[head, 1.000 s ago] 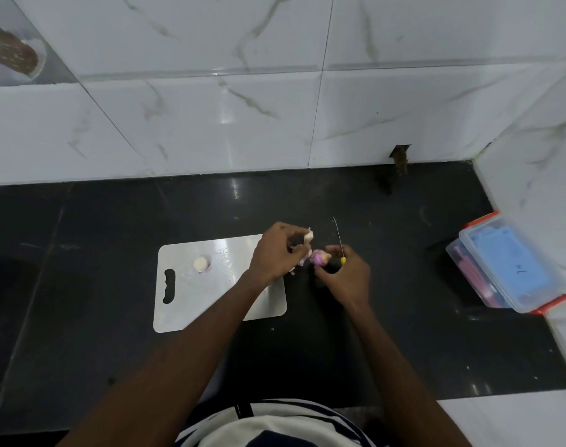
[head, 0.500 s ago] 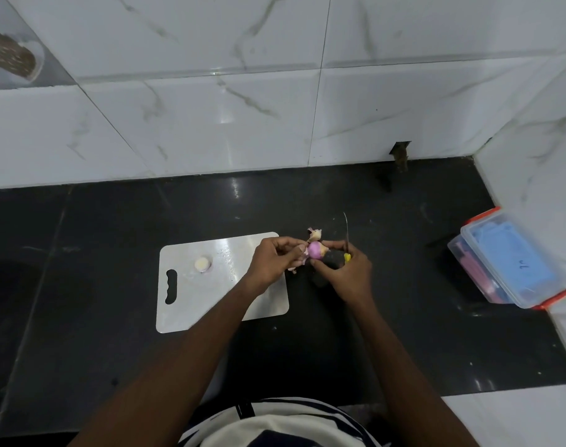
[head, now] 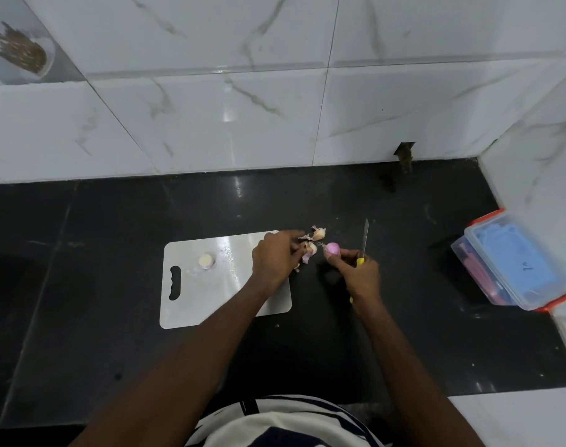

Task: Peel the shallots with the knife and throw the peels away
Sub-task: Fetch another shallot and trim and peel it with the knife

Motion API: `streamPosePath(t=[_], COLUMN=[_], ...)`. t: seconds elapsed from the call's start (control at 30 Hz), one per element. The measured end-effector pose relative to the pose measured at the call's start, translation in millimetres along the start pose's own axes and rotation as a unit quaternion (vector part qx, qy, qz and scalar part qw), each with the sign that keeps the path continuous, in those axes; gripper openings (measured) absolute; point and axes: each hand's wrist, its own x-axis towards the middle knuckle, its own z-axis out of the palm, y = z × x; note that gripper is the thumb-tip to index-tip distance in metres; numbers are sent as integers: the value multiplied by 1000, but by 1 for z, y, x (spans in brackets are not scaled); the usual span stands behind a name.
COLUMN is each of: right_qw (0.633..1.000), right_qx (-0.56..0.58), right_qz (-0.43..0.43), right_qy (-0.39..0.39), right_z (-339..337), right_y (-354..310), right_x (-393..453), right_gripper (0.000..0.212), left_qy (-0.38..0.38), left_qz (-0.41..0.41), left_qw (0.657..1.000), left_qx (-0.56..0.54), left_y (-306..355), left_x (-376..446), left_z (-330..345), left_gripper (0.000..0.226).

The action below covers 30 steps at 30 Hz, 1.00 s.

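Note:
My right hand (head: 360, 274) holds a yellow-handled knife (head: 364, 240), blade pointing up and away, and pinches a pink peeled shallot (head: 333, 248) at its fingertips. My left hand (head: 275, 258) sits just left of it, over the right end of the white cutting board (head: 194, 301), and grips pale pink peels (head: 310, 253). Another loose peel piece (head: 318, 233) lies on the black counter just behind the left fingers. A small peeled shallot (head: 206, 261) rests on the board's left part.
A clear plastic box with a blue lid and orange clips (head: 513, 262) stands at the right by the side wall. White marble tiles rise behind the black counter (head: 113, 221). A dark hole (head: 404, 156) marks the wall base.
My hands have drawn apart. The shallot stayed with my right hand, and the peel came away in my left.

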Motion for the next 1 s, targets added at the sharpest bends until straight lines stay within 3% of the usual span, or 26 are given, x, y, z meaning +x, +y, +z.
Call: streamPosePath(t=[0.1,0.17,0.27,0.43,0.53,0.7,1.0], right_qw=[997,991,977,960,971,969,950], right_qx=[65,102,148,126,26,-93,-109], right_qz=[31,51,61,52,14,-100,-178], right_qy=[-30,-65,-142,-245,-239,-204,-234], right_z=[3,6,15,39,51,69,80], right_y=[-11,-14,-14,-23,-32,-40,-39], right_x=[-8,-11,-17,-37,-44,-50,-50], right_gripper=[31,21,27,51,52,29,36], left_qy=[12,-42,-132,-17,-1,-22,-1], left_qz=[61,103,47,-8,-19,-36,-46], left_qw=[998,987,948,927,926,879,861], left_qx=[-1,-118,-286,-373,-377,-475,-506], left_y=[-1,-8,-12,-33,-47,-55,-64], left_x=[-3,-5,-21,-48,-56,-66,-73], left_z=[3,7,5,-8,-21,-42,-50], left_gripper=[60,66,51,42,50,50,44])
